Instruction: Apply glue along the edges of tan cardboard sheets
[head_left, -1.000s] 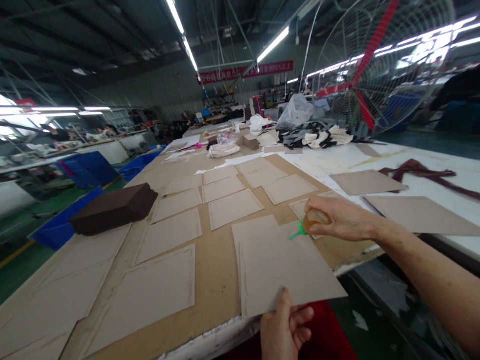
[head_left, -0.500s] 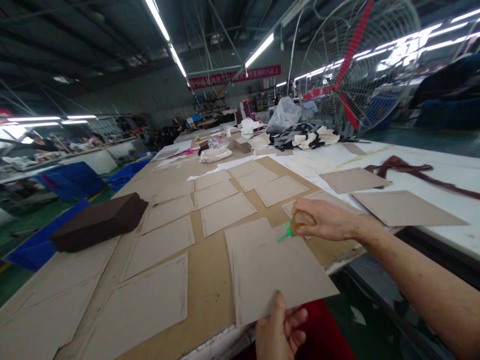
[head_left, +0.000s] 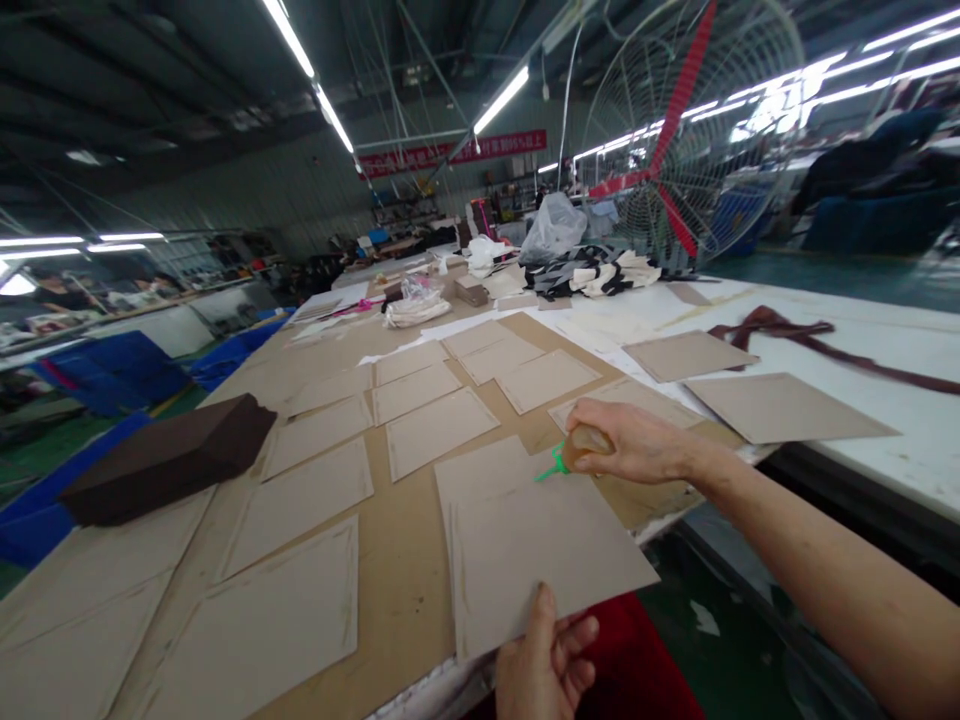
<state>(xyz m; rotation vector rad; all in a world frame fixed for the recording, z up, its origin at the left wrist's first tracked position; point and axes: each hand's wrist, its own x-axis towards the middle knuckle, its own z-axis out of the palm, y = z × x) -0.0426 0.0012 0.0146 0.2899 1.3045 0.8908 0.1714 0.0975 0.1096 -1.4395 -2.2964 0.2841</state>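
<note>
My right hand [head_left: 626, 440] is wrapped round a small squeeze bottle [head_left: 586, 446] of amber liquid, apparently glue. Its green nozzle [head_left: 552, 464] points down and left, the tip at or just above the far edge of a grey-brown card sheet [head_left: 551, 550]. My left hand [head_left: 538, 655] grips this sheet's near edge, thumb on top and fingers curled below. The sheet overhangs the table edge and overlaps another card sheet [head_left: 480, 468] behind it. A glossy strip runs along its left side.
Several similar card sheets [head_left: 277, 620] lie in rows on the brown-covered table [head_left: 405, 540]. To the left is a dark brown stack [head_left: 169, 455] beside a blue bin [head_left: 30, 525]. A white table [head_left: 840, 345] adjoins at right, with a brown strap [head_left: 810, 340] and a large fan [head_left: 675, 150] beyond.
The whole scene has shifted slightly left in view as the camera turned. Both hands, the bottle and the sheet keep nearly the same places relative to one another.
</note>
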